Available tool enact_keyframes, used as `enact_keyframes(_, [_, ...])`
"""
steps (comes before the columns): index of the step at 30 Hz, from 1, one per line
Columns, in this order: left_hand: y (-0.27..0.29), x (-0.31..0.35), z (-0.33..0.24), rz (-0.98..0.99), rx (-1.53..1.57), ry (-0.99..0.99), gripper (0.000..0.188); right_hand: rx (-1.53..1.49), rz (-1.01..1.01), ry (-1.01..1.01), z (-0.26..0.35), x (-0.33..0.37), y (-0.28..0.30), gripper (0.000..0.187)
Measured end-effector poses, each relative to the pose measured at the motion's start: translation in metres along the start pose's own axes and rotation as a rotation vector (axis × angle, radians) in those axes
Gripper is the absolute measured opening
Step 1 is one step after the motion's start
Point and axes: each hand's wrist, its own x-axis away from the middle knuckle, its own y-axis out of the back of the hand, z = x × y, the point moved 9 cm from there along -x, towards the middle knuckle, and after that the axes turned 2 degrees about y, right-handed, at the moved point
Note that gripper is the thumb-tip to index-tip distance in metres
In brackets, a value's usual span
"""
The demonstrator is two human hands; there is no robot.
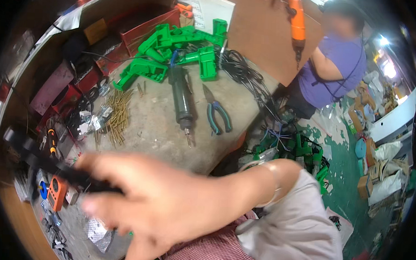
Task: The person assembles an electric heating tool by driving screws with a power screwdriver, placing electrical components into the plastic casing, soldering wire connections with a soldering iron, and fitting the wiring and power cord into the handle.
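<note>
My right hand (182,198), with a bangle at the wrist, reaches leftward across the near part of the workbench, blurred by motion. Its fingers are closed on a long black bar-shaped object (53,160), whose kind I cannot make out. At the lower edge a patch of skin may be part of my left hand, but its fingers are hidden. Beyond my right hand lie a dark electric screwdriver (180,96) with its bit pointing toward me, blue-handled pliers (218,114) with jaws pointing away, and a heap of brass-coloured screws (118,119). Green plastic housings (156,46) are piled farther back.
Red bins (142,32) line the back left. An orange meter (55,193) and a tool with a black-and-yellow handle (52,139) lie at left. Black cables (241,68) run off the bench's right side. An orange power screwdriver (297,27) hangs near a person in purple (334,66).
</note>
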Motion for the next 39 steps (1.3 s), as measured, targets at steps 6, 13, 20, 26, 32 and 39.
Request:
enact_keyframes(6, [-0.002, 0.062, 0.047, 0.074, 0.329, 0.624, 0.031, 0.386, -0.017, -0.078, -0.006, -0.023, 0.060, 0.048])
enact_keyframes(13, [0.015, 0.034, 0.000, -0.234, -0.781, -0.057, 0.012, 1.658, -0.599, 0.433, -0.020, -0.007, 0.164, 0.049])
enact_keyframes(20, [0.046, 0.019, -0.021, -0.274, -0.647, -0.134, 0.014, 1.387, 0.224, 0.014, -0.097, 0.013, 0.034, 0.023])
enact_keyframes(26, [0.051, 0.032, -0.023, -0.018, -0.798, -0.031, 0.019, 1.246, 0.474, 0.140, -0.116, -0.002, -0.004, 0.015])
enact_keyframes(32, [0.138, 0.036, 0.023, 0.220, -0.507, 0.123, 0.027, 0.811, 0.245, -0.016, -0.139, -0.008, 0.040, 0.009])
enact_keyframes(39, [0.214, -0.043, 0.082, -0.262, -1.316, 0.151, 0.009, 0.267, -0.264, -0.192, -0.168, -0.018, 0.067, 0.007])
